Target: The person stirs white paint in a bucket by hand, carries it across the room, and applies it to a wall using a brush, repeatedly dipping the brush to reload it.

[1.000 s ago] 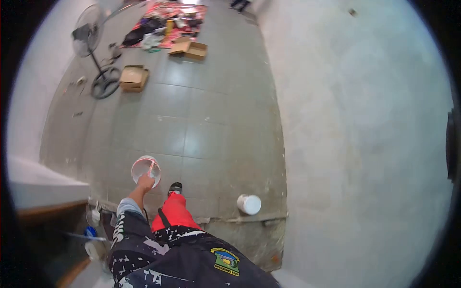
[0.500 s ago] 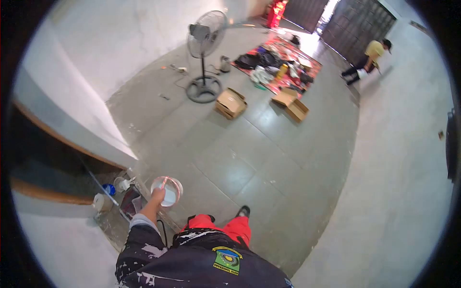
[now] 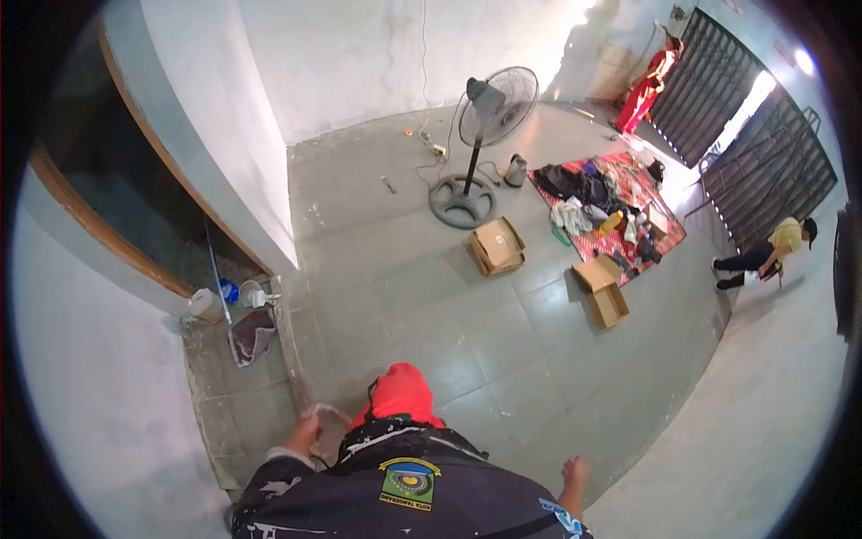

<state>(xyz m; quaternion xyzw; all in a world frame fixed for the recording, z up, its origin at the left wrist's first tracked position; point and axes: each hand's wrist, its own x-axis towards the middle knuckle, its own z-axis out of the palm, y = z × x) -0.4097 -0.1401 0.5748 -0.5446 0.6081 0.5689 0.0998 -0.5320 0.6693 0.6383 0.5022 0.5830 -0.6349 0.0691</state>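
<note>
My left hand is closed on the rim or handle of a paint bucket at my left side. The bucket is partly hidden by the hand and my clothing, and is somewhat blurred. My right hand hangs at my right side with its fingers curled, and nothing shows in it. White paint marks streak my dark jacket.
A standing fan, two cardboard boxes and a red mat piled with clutter lie ahead. At left are a doorway, tubs and a rag. One person stands near the gate, another by the right wall.
The view has turned left and lifted, so the fan, boxes and mat sit further right. The bucket has come closer to my body. My right hand has come into view.
</note>
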